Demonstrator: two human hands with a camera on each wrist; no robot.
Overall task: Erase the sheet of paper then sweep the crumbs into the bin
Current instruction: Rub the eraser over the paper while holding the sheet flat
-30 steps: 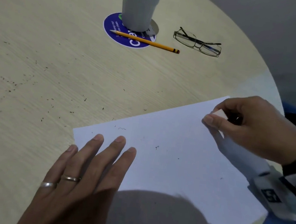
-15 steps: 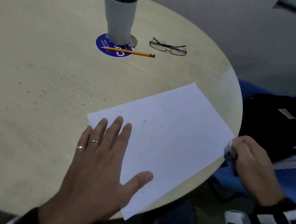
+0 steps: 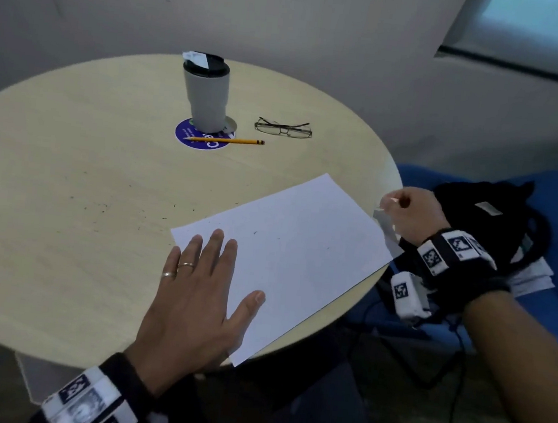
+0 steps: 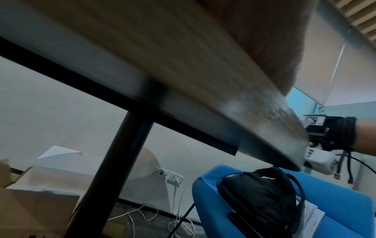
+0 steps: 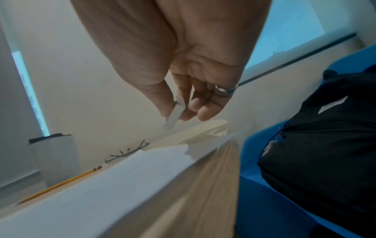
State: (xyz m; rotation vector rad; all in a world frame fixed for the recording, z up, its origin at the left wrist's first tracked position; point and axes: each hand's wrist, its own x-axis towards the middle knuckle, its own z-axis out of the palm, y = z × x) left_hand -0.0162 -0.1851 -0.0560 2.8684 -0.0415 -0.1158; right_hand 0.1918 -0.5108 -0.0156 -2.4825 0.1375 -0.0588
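I see a round bench (image 3: 59, 257) with a pale wood-grain top, dotted with dark crumbs (image 3: 99, 206) at centre left of the head view. A flat white rectangular sheet of paper (image 3: 301, 248) lies at centre frame, its right corner overhanging the bench edge. My left hand (image 3: 192, 305) rests flat on the sheet's lower-left part, fingers straight and spread. My right hand (image 3: 412, 211) sits just right of the sheet, off the bench edge, fingers curled. The right wrist view shows what the head view does not: thumb and fingers pinch a slim white eraser (image 5: 173, 117) above the sheet's edge. The left wrist view shows the bench underside and its black leg (image 4: 114, 177). I cannot locate the bin.
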